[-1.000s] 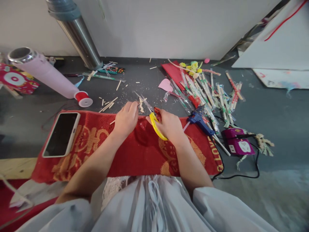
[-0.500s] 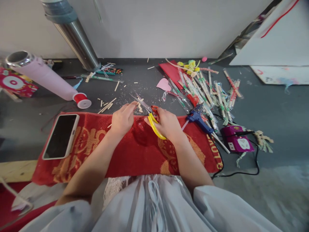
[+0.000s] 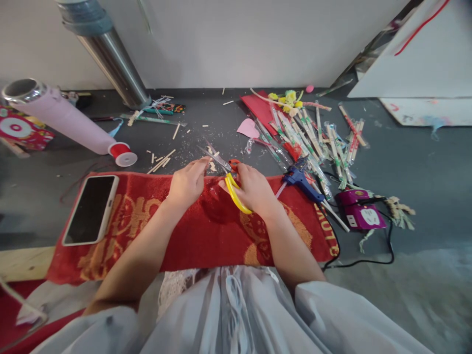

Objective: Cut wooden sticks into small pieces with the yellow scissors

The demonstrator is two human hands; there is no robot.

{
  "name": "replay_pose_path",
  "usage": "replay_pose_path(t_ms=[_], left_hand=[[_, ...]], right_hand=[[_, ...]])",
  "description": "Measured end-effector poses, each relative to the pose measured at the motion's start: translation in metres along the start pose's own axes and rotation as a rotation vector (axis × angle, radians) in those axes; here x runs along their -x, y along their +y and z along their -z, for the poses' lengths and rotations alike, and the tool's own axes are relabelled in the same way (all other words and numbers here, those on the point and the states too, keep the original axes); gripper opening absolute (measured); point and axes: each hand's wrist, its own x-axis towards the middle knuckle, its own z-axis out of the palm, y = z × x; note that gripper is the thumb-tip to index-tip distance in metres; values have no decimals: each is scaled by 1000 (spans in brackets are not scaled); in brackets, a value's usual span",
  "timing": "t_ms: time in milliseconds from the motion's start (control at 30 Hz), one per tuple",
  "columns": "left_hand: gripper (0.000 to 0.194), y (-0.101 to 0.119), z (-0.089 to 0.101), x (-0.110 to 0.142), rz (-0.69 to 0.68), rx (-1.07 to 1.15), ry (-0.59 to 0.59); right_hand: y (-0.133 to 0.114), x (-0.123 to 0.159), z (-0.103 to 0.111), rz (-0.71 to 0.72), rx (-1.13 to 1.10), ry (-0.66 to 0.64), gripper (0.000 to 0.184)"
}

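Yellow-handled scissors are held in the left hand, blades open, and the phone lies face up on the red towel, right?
Wrong hand: the head view shows the yellow-handled scissors in the right hand, not the left hand. The blades are open, and the phone does lie face up on the red towel.

From my head view, the right hand grips yellow-handled scissors — blades parted, angled toward the left hand, which pinches something too small to tell. Both forearms cross the red towel on the desk — a phone lies at its left, a blue glue gun overlaps its right edge.
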Motion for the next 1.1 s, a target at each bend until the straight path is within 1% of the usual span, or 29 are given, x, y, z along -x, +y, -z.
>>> replay_pose_path(t_ms=[167, 333, 433, 500, 600, 667, 733, 800, 833, 933, 1000, 1033, 1100], left_hand=[[39, 4, 2, -1, 27, -4, -17], [39, 6, 1, -1, 22, 5, -4], [39, 5, 1, -1, 34, -24, -24], [40, 5, 2, -1, 43, -50, -43], [40, 6, 3, -2, 54, -91, -55], [38, 9, 5, -2, 53, -111, -23], [35, 13, 7, -2, 42, -114, 60], [29, 19, 9, 0, 8, -112, 150], [25, 23, 10, 2, -17, -114, 175], [22, 35, 9, 8, -106, -101, 160], [29, 43, 4, 12, -146, -11, 130], [36, 46, 2, 14, -156, 63, 115], [59, 51, -5, 18, -163, 220, 64]], right_hand=[[-7, -2, 4, -81, 54, -58, 53], [-14, -2, 11, -164, 125, -127, 53], [-18, -2, 15, -207, 143, -160, 53], [-20, -2, 16, -224, 139, -170, 54], [-19, -3, 13, -220, 109, -145, 55], [-17, -4, 11, -211, 70, -103, 54], [-14, -5, 10, -232, 24, -60, 51], [-11, -7, 12, -275, -12, -43, 49], [-10, -7, 13, -298, -25, -40, 49], [-9, -7, 17, -315, -85, -29, 49], [-11, -5, 19, -301, -154, -24, 49], [-13, -4, 19, -291, -190, -25, 48], [-17, -2, 17, -257, -248, -33, 47]])
